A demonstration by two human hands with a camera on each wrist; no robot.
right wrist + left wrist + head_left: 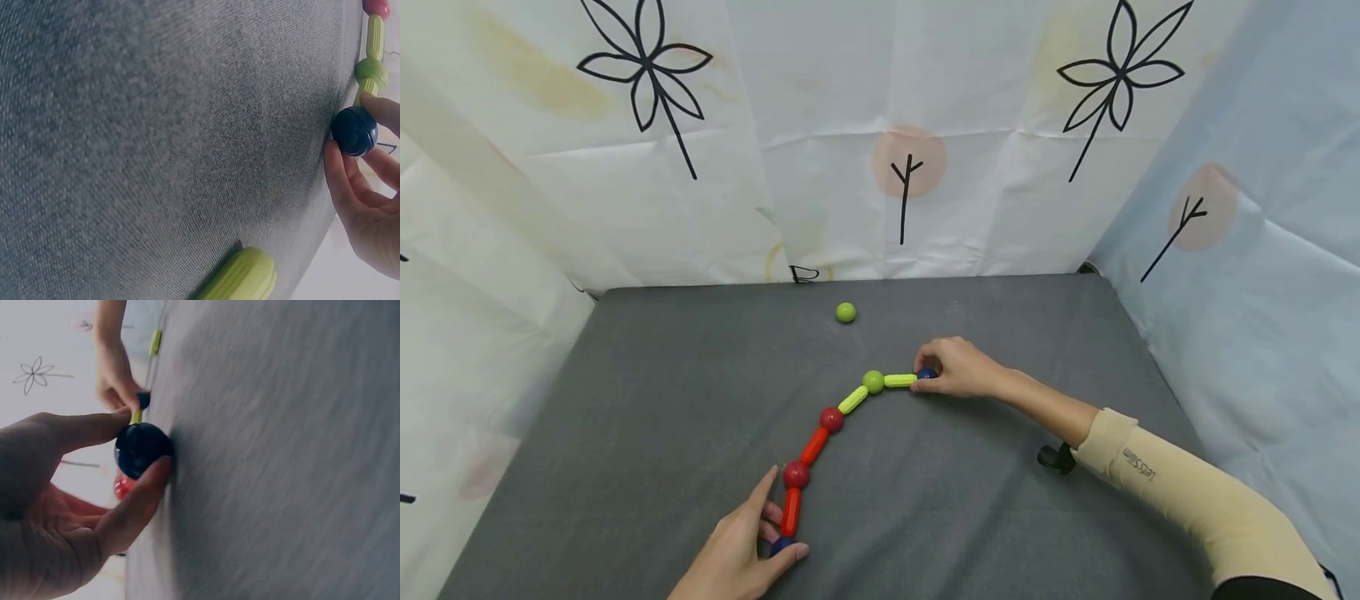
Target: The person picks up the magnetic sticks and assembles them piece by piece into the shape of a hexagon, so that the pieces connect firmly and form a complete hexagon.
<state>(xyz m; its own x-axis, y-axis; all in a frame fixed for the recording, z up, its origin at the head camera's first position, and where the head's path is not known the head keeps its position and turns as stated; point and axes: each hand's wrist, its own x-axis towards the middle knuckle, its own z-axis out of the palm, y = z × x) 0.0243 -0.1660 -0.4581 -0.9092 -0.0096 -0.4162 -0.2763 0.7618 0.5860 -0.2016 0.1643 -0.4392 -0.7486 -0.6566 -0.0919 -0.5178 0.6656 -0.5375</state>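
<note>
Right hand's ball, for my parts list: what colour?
A dark blue ball, clearest in the right wrist view.

In front of you, behind the grey worktop [647, 400], hangs a white sheet [827, 92] printed with two black-outlined flowers [647, 64] and, between them, a twig [906, 196] over a pink disc [928, 146]; the bluish sheet [1300, 350] on your right repeats twig and disc. Near the worktop's far edge you have a loose green ball [846, 312], and your right wrist view shows a loose lime rod [242, 275].
</note>
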